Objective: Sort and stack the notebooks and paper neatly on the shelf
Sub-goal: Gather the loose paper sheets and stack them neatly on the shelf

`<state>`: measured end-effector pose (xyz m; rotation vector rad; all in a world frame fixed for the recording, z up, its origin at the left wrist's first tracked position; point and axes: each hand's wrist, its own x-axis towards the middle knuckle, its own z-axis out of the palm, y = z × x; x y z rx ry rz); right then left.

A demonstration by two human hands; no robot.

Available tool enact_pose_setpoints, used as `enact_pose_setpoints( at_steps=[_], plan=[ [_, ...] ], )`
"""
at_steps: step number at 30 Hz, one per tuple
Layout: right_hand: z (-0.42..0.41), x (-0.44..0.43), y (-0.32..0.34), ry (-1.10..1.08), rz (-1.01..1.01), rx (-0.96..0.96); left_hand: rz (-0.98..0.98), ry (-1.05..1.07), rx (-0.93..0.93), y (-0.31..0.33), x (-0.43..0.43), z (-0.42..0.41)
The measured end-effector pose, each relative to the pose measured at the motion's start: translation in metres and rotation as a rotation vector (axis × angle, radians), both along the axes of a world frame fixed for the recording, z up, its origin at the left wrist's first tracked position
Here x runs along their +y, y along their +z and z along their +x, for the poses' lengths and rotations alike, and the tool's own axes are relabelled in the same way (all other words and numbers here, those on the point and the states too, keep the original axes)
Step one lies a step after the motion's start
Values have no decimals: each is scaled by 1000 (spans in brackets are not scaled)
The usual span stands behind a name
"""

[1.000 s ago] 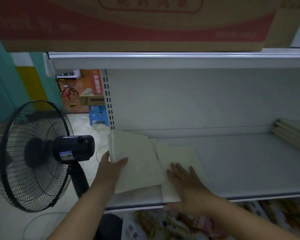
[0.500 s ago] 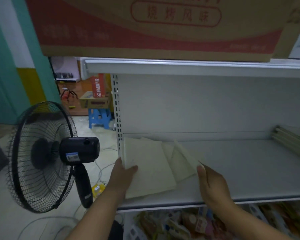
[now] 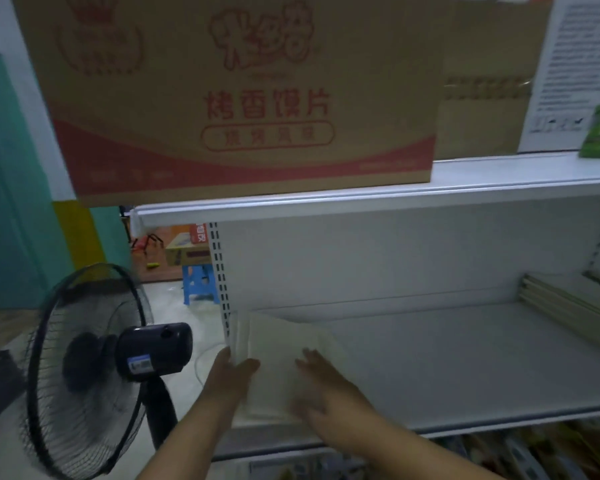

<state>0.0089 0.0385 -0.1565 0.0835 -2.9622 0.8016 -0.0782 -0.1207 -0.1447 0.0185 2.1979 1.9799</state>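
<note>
A pile of cream paper sheets [image 3: 281, 348] lies at the left end of the white shelf [image 3: 465, 358]. My left hand [image 3: 231, 375] grips the pile's left edge, thumb on top. On the right part of the pile rests my right hand [image 3: 321, 382], flat with fingers spread and blurred by motion. A stack of pale notebooks [image 3: 575, 306] sits at the shelf's far right, against the back panel.
A black standing fan [image 3: 90, 368] is close to the shelf's left end. A large cardboard box [image 3: 236, 98] sits on the upper shelf overhead. Packaged goods [image 3: 499, 455] fill the shelf below. A blue stool [image 3: 198, 282] stands on the floor behind.
The loose sheets on the right have been brought onto the left pile. My right hand moved left from the sheets' edge and now lies flat on top. The camera tilted up.
</note>
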Motion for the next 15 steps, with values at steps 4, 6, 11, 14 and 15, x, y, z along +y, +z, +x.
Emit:
enact_pose_setpoints(
  at_steps=[4,6,11,14,15],
  plan=[
    [21,64,15,-419,-382,-29,63,-98,47,25,37,35],
    [41,90,18,-466,-704,-55,82,-160,49,27,69,58],
    [133,178,25,-576,-1212,49,197,-281,-85,14,180,124],
    [187,238,28,-688,-1244,95,281,-383,-267,16,240,174],
    [203,253,29,-697,-1226,96,301,-416,-329,18,258,189]
  ],
)
